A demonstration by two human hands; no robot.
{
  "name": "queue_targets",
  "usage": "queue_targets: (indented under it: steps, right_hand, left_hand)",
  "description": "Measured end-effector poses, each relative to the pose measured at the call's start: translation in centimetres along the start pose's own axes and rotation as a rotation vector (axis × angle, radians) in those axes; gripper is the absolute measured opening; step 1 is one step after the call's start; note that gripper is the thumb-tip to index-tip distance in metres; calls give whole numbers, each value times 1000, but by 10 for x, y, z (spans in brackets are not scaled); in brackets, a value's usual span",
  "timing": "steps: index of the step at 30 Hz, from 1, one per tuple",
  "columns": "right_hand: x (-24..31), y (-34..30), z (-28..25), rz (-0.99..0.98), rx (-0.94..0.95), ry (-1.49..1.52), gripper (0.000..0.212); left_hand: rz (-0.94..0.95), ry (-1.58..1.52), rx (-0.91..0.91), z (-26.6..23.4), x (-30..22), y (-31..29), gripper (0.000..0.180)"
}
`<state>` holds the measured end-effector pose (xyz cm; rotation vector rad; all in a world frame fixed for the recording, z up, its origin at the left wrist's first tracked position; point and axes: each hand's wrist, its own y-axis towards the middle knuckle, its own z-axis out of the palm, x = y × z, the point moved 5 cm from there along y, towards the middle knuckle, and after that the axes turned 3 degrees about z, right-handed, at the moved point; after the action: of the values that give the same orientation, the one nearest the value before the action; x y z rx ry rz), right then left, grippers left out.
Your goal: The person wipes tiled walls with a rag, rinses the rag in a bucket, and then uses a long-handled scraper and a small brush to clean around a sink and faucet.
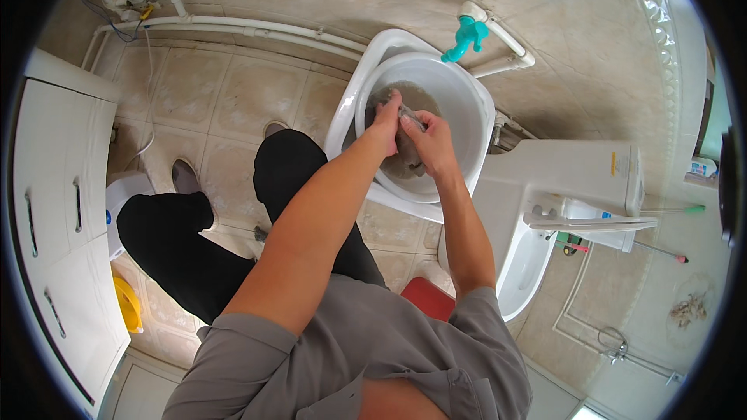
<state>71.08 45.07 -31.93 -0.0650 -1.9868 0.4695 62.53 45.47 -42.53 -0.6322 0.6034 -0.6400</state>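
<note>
My left hand and my right hand are close together over a round white basin. Both are closed on a wet grey cloth, bunched between the fingers, with its lower part hanging toward the water. Murky brownish water lies in the bottom of the basin. The basin sits inside a larger white sink. Above its far right rim, a teal tap sticks out from a white pipe. Exactly what kind of cloth it is, I cannot tell.
A white toilet with its tank stands to the right of the sink. White pipes run along the wall. At left are a white cabinet and a yellow basin. A red seat is beside me.
</note>
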Motion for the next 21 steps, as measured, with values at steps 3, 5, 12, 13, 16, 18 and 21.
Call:
queue_targets:
  steps: [3,5,12,13,16,18,21]
  right_hand:
    - [46,-25,7,-46,28,-16,23]
    - [50,-33,5,-30,13,35,25]
    - [38,-10,26,-148,-298,-162,33]
    - [35,-3,27,-227,-362,-150,32]
    - [-2,18,-2,-198,-485,-240,33]
    - [-39,31,-32,-228,-638,-425,40]
    - [-55,46,-34,15,-566,-589,45]
  left_hand:
    - [30,-169,194,-8,-2,18,77]
    - [32,-232,195,-9,5,18,46]
    - [123,-551,193,-5,16,29,30]
    - [163,-415,117,-12,12,31,30]
    - [197,-14,90,10,5,11,33]
    - [236,130,-94,28,1,-11,38]
    - [330,237,-101,16,-10,-14,42]
